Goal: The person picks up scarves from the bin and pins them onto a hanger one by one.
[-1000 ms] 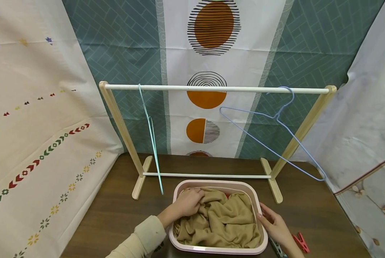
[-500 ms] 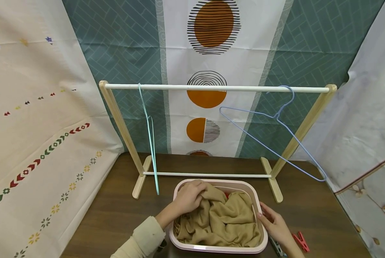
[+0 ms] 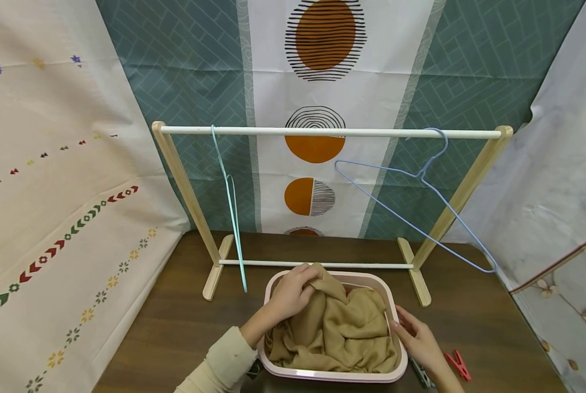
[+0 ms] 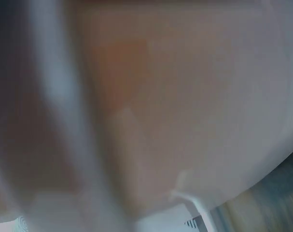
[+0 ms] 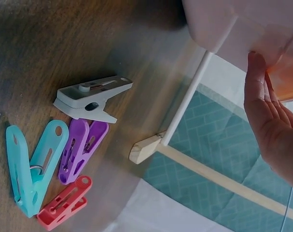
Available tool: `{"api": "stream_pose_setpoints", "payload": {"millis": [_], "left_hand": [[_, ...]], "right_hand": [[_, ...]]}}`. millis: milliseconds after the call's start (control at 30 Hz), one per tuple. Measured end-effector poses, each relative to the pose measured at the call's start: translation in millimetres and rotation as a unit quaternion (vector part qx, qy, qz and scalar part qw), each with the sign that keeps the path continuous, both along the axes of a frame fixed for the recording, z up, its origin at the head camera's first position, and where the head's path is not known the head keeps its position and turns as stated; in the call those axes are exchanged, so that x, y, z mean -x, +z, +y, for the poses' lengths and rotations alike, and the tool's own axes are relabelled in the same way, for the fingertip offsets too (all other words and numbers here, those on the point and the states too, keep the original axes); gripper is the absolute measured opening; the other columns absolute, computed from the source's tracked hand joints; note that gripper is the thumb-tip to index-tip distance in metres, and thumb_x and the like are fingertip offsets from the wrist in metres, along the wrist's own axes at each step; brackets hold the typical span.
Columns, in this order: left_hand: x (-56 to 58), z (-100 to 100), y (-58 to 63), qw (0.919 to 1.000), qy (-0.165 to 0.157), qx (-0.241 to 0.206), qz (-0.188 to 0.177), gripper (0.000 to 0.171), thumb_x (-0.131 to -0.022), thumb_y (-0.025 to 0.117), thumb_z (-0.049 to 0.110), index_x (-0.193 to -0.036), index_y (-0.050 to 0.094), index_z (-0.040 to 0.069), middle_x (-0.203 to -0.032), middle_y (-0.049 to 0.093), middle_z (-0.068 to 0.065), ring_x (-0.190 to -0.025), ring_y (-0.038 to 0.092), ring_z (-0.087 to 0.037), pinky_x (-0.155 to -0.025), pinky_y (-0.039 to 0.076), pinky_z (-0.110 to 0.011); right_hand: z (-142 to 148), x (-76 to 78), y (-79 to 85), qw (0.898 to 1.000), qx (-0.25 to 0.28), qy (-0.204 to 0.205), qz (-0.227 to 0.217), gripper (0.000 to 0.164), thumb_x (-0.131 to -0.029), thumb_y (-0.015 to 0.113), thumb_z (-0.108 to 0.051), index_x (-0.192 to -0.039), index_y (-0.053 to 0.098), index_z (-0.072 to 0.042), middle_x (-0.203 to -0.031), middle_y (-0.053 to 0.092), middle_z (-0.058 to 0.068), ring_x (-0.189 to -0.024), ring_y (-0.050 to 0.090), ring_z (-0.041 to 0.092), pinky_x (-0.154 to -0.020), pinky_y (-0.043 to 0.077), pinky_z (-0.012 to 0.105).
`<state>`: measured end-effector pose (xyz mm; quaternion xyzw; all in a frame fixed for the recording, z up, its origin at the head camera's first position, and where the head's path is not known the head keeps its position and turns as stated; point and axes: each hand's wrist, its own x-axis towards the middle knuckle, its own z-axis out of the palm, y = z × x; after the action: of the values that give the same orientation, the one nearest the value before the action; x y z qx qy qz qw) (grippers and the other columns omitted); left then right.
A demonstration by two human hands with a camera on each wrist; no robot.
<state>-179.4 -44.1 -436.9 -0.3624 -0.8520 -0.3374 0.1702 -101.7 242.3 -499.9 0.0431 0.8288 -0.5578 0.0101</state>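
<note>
My left hand [image 3: 289, 292] grips a fold of the tan cloth [image 3: 344, 333] and holds it up at the basin's far left. Most of the cloth lies crumpled in the pale pink basin [image 3: 329, 376]. At the basin's right side, my right hand [image 3: 418, 338] touches the rim and wall with fairly straight fingers. The right wrist view also has this hand [image 5: 276, 116] against the basin wall [image 5: 223, 34]. In the left wrist view a blurred pale surface fills most of the frame, and the hand cannot be made out.
Behind the basin stands a wooden rack [image 3: 322, 131] with a mint hanger [image 3: 234, 218] at left and a blue hanger [image 3: 411, 224] at right. Clothespins lie right of the basin: grey [image 5: 90, 96], turquoise [image 5: 37, 164], purple [image 5: 81, 150] and red [image 5: 66, 203].
My left hand has risen away from me and slightly right, lifting the fold of tan cloth to the basin's far rim. The mint hanger sways slightly. My right hand stays at the basin's side.
</note>
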Motion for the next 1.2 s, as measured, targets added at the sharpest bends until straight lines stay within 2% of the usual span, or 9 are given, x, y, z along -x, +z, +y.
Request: {"api": "stream_pose_setpoints", "payload": {"millis": [133, 300, 400, 633, 967, 1200], "left_hand": [[-1.9, -0.5, 2.6, 0.9998, -0.004, -0.019, -0.003, 0.021, -0.082, 0.055, -0.007, -0.092, 0.061, 0.01, -0.086, 0.055, -0.002, -0.073, 0.051, -0.013, -0.062, 0.044, -0.024], [-5.5, 0.1, 9.0, 0.9988, -0.016, -0.045, 0.013, 0.022, -0.08, 0.055, -0.009, -0.093, 0.061, 0.008, -0.086, 0.055, -0.002, -0.074, 0.05, -0.012, -0.064, 0.044, -0.023], [-8.9, 2.1, 17.1, 0.9969, -0.022, -0.072, 0.025, 0.024, -0.078, 0.055, -0.011, -0.093, 0.062, 0.006, -0.087, 0.055, -0.002, -0.076, 0.051, -0.012, -0.066, 0.045, -0.022], [-13.3, 8.0, 40.8, 0.9894, -0.017, -0.133, 0.056, 0.024, -0.078, 0.052, -0.012, -0.091, 0.062, 0.005, -0.086, 0.056, -0.005, -0.071, 0.05, -0.012, -0.064, 0.044, -0.02], [-10.5, 13.1, 68.8, 0.9798, -0.019, -0.181, 0.084, 0.021, -0.079, 0.051, -0.012, -0.091, 0.06, 0.003, -0.083, 0.056, -0.008, -0.071, 0.053, -0.016, -0.064, 0.046, -0.023], [-6.2, 18.8, 86.4, 0.9657, -0.001, -0.233, 0.115, 0.019, -0.078, 0.052, -0.013, -0.088, 0.061, 0.001, -0.081, 0.057, -0.01, -0.071, 0.054, -0.02, -0.062, 0.046, -0.026]], "right_hand": [[-0.7, -0.6, 0.3, 1.0, -0.004, -0.003, -0.002, 0.046, -0.09, 0.054, -0.006, -0.131, 0.04, 0.01, -0.114, 0.054, 0.03, -0.09, 0.057, 0.014, -0.066, 0.048, 0.022], [-1.6, -1.6, 1.1, 1.0, -0.014, -0.001, 0.005, 0.045, -0.09, 0.054, -0.006, -0.129, 0.04, 0.012, -0.115, 0.054, 0.031, -0.096, 0.057, 0.018, -0.071, 0.048, 0.021], [-1.2, -1.7, 1.4, 1.0, -0.021, 0.001, -0.001, 0.046, -0.091, 0.054, -0.008, -0.13, 0.04, 0.012, -0.116, 0.053, 0.03, -0.096, 0.056, 0.017, -0.072, 0.047, 0.021], [-1.4, 0.1, 3.2, 1.0, -0.022, 0.001, -0.022, 0.047, -0.092, 0.052, -0.011, -0.131, 0.039, 0.01, -0.119, 0.051, 0.03, -0.102, 0.054, 0.026, -0.072, 0.046, 0.02], [-2.8, 0.1, 5.2, 0.999, -0.03, -0.009, -0.024, 0.045, -0.092, 0.052, -0.01, -0.13, 0.04, 0.01, -0.113, 0.056, 0.028, -0.091, 0.056, 0.016, -0.07, 0.046, 0.022], [-3.1, -1.6, 5.3, 0.999, -0.034, -0.004, -0.003, 0.044, -0.091, 0.052, -0.009, -0.128, 0.042, 0.012, -0.108, 0.058, 0.027, -0.086, 0.057, 0.014, -0.068, 0.047, 0.023]]}}
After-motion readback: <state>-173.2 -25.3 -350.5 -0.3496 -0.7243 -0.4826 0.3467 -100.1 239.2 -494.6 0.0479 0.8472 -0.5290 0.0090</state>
